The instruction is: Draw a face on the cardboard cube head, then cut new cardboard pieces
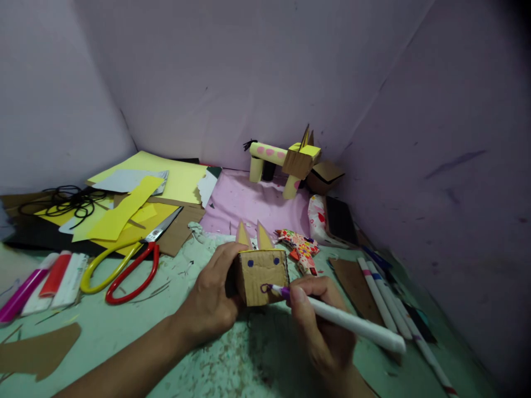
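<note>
My left hand (pixel 213 293) grips a small cardboard box head (pixel 261 271) by its left side. Two pointed yellow ears stand on its top, and two dark dots sit on its front as eyes. Between the fingers of my right hand (pixel 323 326) is a white felt-tip pen (pixel 352 318) with a purple tip end. Its tip touches the lower front of the box, beside a small purple ring drawn there. Behind stands a cardboard and yellow paper animal figure (pixel 269 152) with pink spots and a black tail.
Scissors (pixel 151 243) with red and yellow handles lie left, near yellow paper (pixel 124 213), black cord (pixel 70 202) and glue-stick-like tubes (pixel 56 276). At right are several felt-tip pens (pixel 379 298), a phone (pixel 340 221) and patterned scraps (pixel 301 249). Pale walls (pixel 249 72) enclose the table.
</note>
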Available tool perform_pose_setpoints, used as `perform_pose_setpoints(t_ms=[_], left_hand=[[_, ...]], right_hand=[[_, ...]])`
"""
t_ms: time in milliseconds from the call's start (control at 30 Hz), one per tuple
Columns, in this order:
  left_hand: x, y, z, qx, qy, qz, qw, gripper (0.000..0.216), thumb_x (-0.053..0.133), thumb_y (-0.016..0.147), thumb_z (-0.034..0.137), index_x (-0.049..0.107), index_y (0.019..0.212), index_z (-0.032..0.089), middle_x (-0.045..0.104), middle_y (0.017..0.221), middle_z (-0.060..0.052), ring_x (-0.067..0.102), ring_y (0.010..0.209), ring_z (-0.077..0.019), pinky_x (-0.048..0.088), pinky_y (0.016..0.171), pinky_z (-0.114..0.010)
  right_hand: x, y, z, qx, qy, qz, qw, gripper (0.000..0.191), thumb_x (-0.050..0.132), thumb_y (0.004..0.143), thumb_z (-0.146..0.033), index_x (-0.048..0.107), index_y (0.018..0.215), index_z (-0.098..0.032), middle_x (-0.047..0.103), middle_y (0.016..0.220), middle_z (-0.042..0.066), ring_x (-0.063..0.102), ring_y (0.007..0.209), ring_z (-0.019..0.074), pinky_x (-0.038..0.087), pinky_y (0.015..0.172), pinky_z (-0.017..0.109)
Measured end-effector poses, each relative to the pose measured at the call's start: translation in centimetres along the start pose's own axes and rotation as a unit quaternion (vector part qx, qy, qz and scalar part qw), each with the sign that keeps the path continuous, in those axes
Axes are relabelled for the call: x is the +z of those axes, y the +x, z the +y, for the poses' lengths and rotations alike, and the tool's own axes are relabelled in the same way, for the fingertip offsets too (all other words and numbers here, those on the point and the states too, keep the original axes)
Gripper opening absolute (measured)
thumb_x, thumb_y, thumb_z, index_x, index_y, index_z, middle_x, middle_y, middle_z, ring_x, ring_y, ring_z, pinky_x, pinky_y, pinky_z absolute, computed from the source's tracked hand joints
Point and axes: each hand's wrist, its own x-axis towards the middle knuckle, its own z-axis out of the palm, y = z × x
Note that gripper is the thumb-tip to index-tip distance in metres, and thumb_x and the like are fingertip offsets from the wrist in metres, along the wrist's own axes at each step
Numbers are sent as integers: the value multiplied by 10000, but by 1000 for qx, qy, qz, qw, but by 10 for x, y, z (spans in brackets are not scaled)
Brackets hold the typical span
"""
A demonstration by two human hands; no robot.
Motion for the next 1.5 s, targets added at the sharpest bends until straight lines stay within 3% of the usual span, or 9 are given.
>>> perform_pose_setpoints(t_ms=[767,1067,1333,1500], left_hand=[[0,-1,0,-1,-2,2,1000,629,592,685,69,434,1268,245,527,1230,-94,549,1117,-279,482,946,-448],[0,-1,-1,-13,-4,-3,1000,618,612,701,79,437,1272,236,530,1238,-93,551,1125,-276,476,965,-445],[-1,0,1,-3,7,0,1000,609,624,710,76,435,1262,250,531,1226,-92,550,1124,-275,482,971,-446],[0,-1,1,-11,2,3,1000,591,629,732,96,433,1267,254,534,1216,-81,562,1104,-266,481,965,-433]], right_hand=[[0,2,-1,47,-29,8,998,218,537,909,-344,529,728,-222,507,546,-44,460,494,133,326,496,275],[-3,0,1,30,27,8,999,214,558,922,-336,544,741,-223,497,567,-47,459,496,129,330,478,271],[-1,1,0,20,-16,-1,1000,227,534,928,-348,530,740,-222,512,574,-39,466,517,134,340,510,280],[-1,0,0,30,14,-8,999,194,534,922,-316,537,753,-221,494,574,-49,440,498,124,319,496,273]])
